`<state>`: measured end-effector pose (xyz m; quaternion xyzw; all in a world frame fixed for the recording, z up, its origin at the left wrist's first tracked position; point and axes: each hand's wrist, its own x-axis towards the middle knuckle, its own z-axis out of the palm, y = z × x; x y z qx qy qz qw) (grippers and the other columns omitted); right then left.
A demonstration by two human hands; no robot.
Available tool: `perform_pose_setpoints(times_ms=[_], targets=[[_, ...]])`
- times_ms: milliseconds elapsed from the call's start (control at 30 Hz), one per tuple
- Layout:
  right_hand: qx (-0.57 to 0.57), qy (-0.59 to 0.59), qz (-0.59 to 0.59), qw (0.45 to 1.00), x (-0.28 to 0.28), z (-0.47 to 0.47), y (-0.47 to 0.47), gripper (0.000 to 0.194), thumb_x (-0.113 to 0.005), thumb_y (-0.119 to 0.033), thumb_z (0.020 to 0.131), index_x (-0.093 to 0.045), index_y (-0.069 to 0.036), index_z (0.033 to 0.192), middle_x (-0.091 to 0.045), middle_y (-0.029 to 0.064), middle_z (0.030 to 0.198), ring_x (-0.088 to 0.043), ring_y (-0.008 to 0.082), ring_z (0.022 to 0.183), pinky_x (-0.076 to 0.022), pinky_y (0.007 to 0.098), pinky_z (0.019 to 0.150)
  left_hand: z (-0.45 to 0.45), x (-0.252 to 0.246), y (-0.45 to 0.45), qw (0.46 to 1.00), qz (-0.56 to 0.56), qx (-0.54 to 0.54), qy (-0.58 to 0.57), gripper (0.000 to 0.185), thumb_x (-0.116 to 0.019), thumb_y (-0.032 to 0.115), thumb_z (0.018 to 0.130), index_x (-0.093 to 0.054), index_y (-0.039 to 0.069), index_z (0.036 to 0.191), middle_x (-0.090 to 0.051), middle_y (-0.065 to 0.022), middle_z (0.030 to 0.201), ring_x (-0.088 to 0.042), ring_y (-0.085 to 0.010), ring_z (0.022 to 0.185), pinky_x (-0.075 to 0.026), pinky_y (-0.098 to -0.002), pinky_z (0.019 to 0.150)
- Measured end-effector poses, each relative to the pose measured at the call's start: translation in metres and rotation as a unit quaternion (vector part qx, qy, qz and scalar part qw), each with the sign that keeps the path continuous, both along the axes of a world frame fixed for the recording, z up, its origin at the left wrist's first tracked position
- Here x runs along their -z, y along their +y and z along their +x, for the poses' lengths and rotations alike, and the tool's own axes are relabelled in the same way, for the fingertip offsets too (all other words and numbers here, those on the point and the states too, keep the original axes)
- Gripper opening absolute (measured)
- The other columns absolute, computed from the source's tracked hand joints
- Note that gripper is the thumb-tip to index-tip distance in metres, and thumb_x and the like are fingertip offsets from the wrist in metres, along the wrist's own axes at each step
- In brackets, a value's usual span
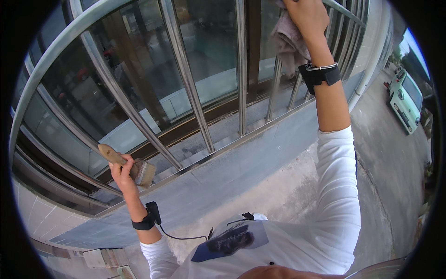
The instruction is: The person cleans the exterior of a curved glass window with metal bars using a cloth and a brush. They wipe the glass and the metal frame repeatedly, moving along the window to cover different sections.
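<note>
My left hand (122,172) grips a flat paintbrush with a wooden handle (110,153); its pale bristles (148,175) point to the right, close above the window ledge. At the top right, my right hand (310,17) holds a greyish-pink cloth (291,40) against the upper part of the metal window guard. The cloth hangs down in front of the bars, and the fingertips are partly cut off by the top of the picture. Shiny steel bars (188,76) stand upright between the two hands, set into a lower rail (226,146).
Behind the bars are window panes (209,45) in brown frames, above a dusty ledge (226,141). A white drainpipe (366,80) runs down the wall at right. Farther off, a pale green car (406,101) stands on the concrete ground (376,139). Bricks or blocks (104,258) lie at lower left.
</note>
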<state>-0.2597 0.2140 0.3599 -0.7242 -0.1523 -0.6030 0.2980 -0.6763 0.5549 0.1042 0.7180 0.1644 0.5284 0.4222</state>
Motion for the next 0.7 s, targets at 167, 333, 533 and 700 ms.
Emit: perform_pose_setpoints(times_ms=[167, 333, 533, 700], targets=[[-0.047, 0.081, 0.037, 0.995, 0.009, 0.002, 0.005, 0.049, -0.076, -0.043, 0.077, -0.072, 0.005, 0.087, -0.071, 0.0268, 0.09, -0.07, 0.044, 0.088, -0.0561, 0.0502, 0.08, -0.001, -0.002, -0.002, 1.0, -0.001, -0.014, 0.013, 0.013, -0.065, 0.012, 0.084, -0.063, -0.001, 0.087, -0.055, -0.0068, 0.102, -0.051, -0.0196, 0.097, -0.039, -0.0309, 0.09], [-0.054, 0.224, -0.017, 0.973, 0.063, 0.026, 0.008, 0.06, -0.071, -0.053, 0.083, -0.075, 0.001, 0.109, -0.072, 0.0274, 0.107, -0.068, 0.0435, 0.105, -0.0535, 0.0457, 0.091, -0.001, 0.001, 0.0, 0.998, 0.055, -0.034, 0.021, 0.013, -0.067, 0.011, 0.085, -0.064, -0.001, 0.09, -0.056, -0.0071, 0.103, -0.051, -0.0205, 0.099, -0.038, -0.0319, 0.091], [-0.171, 0.282, -0.124, 0.936, 0.291, -0.006, -0.015, 0.029, -0.069, -0.04, 0.089, -0.076, -0.015, 0.104, -0.073, 0.0178, 0.093, -0.07, 0.0386, 0.087, -0.0546, 0.0462, 0.076, -0.004, 0.005, 0.004, 0.993, 0.087, -0.065, 0.047, 0.013, -0.068, 0.01, 0.084, -0.066, -0.001, 0.09, -0.058, -0.0092, 0.106, -0.05, -0.024, 0.108, -0.037, -0.0354, 0.098], [-0.299, 0.416, 0.029, 0.858, 0.401, -0.021, -0.074, 0.044, -0.077, -0.021, 0.083, -0.064, 0.0, 0.12, -0.067, 0.0233, 0.118, -0.061, 0.0432, 0.114, -0.0498, 0.0473, 0.094, -0.003, 0.011, 0.005, 0.994, 0.071, -0.075, 0.034, 0.013, -0.069, 0.011, 0.084, -0.067, -0.001, 0.09, -0.058, -0.0095, 0.105, -0.051, -0.0247, 0.109, -0.037, -0.0358, 0.099]])
